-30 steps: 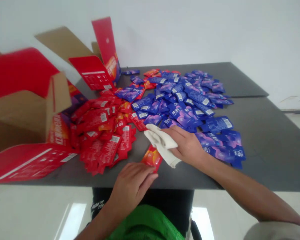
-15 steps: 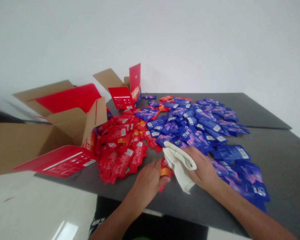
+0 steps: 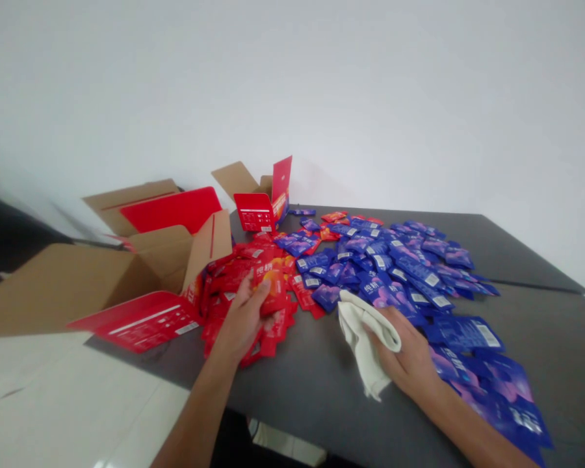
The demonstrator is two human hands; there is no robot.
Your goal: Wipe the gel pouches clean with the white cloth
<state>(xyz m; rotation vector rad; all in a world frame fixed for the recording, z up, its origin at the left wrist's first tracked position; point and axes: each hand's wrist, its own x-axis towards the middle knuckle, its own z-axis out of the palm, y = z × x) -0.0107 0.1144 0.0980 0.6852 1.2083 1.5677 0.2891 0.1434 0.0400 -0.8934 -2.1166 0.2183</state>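
Left hand [image 3: 241, 322] closed on a red-orange sachet [image 3: 274, 292], held over the red sachets [image 3: 229, 270]; right hand [image 3: 404, 354] clasped a white cloth [image 3: 365, 341] beside the blue sachets [image 3: 394, 266]. The 2 colours lay largely apart on the dark table [image 3: 322, 370], seemingly grouped, red nearest the open carton [image 3: 256, 211].

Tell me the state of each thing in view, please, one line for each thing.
Left hand, closed around sachet
Red sachet, held, lifted above pile
Right hand, closed on cloth
White cloth, bunched, hanging
Blue sachets, scattered, overlapping
Red sachets, loosely heaped
Near cardboard carton, open
Far cardboard carton, open
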